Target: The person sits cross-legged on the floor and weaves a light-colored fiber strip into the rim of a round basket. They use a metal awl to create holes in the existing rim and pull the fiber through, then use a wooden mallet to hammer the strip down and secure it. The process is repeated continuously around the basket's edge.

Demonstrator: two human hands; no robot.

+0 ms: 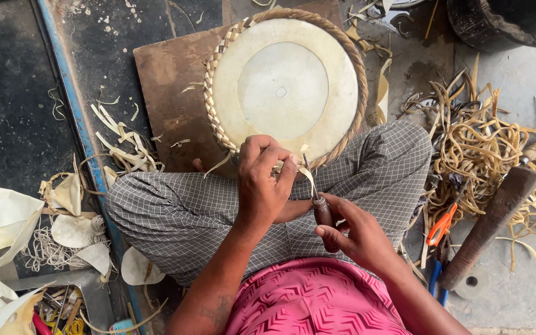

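Cluttered floor crowds drum (283,87); both hands work its rim.

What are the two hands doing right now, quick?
Left hand: closed, pinching a pale strip at the round cream drum's braided rim.
Right hand: closed on a brown-handled tool.

A round drumhead (283,87) with a braided hide rim lies on a brown board (169,80) before crossed legs in checked cloth. The left hand (265,180) pinches a pale strip at the near rim; the right hand (355,236) grips a small wooden-handled tool (321,208), its blade pointing up toward the strip. Tangled hide lacing (485,149) and orange-handled scissors (442,224) lie to the right
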